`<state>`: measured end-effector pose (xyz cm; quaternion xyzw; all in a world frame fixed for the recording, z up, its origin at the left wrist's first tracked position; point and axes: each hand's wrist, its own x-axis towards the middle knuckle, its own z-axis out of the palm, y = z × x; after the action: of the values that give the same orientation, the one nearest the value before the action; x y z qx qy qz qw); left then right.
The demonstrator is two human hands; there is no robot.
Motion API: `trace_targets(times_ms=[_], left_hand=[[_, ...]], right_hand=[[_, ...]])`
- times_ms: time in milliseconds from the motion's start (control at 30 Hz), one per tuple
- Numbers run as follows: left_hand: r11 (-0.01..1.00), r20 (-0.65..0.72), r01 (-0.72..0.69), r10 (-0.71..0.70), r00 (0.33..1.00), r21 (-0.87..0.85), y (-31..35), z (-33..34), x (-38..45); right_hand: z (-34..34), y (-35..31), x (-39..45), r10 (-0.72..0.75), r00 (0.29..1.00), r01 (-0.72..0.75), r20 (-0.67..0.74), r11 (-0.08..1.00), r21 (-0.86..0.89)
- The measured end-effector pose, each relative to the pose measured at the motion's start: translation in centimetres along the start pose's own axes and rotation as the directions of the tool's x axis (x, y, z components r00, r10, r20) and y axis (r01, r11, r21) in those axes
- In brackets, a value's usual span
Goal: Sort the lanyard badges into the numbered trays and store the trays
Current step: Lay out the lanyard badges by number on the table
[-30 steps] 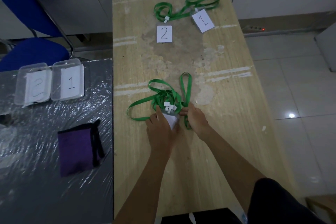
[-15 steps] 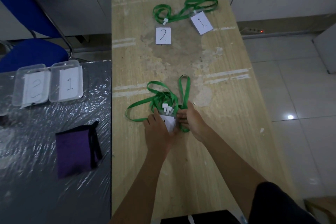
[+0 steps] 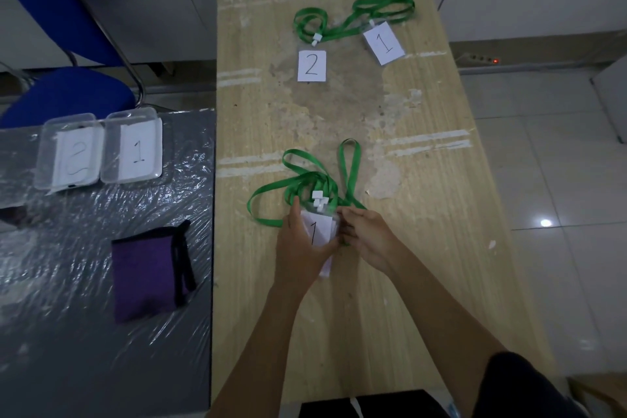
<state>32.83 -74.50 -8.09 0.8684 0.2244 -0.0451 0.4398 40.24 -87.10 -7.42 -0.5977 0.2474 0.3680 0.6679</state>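
A small stack of white badges, the top one marked 1, lies on the wooden table with tangled green lanyards. My left hand grips the stack from the left. My right hand pinches its right edge and a lanyard strand. Farther back lie a badge marked 2 and a badge marked 1, each on a green lanyard. Two clear trays sit on the left surface, one labelled 2 and one labelled 1.
A purple pouch with a black strap lies on the plastic-wrapped grey surface to the left. A blue chair stands behind the trays. Tiled floor runs along the table's right edge.
The badge stack has been pulled a little toward me and turned, so its top face marked 1 shows between my hands. Both hands stay on it.
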Motion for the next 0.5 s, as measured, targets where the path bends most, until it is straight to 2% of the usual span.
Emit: trace_targets(times_ms=[200, 367, 500], left_hand=[[0.997, 0.033, 0.028, -0.026, 0.999, -0.073, 1.1, -1.4, -0.3], [0.988, 0.009, 0.038, -0.037, 0.999, -0.152, 1.0, -3.2, -1.3], [0.987, 0.027, 0.004, 0.000, 1.000, -0.162, 0.8, -4.7, -2.5]], right_hand=[[0.7, -0.4, -1.4, 0.038, 0.998, -0.048, 0.059, 0.983, 0.178], [1.9, -0.1, -3.2, 0.086, 0.991, -0.112, 0.100, 0.951, 0.290], [2.9, 0.3, -4.0, 0.119, 0.977, -0.151, 0.179, 0.973, 0.177]])
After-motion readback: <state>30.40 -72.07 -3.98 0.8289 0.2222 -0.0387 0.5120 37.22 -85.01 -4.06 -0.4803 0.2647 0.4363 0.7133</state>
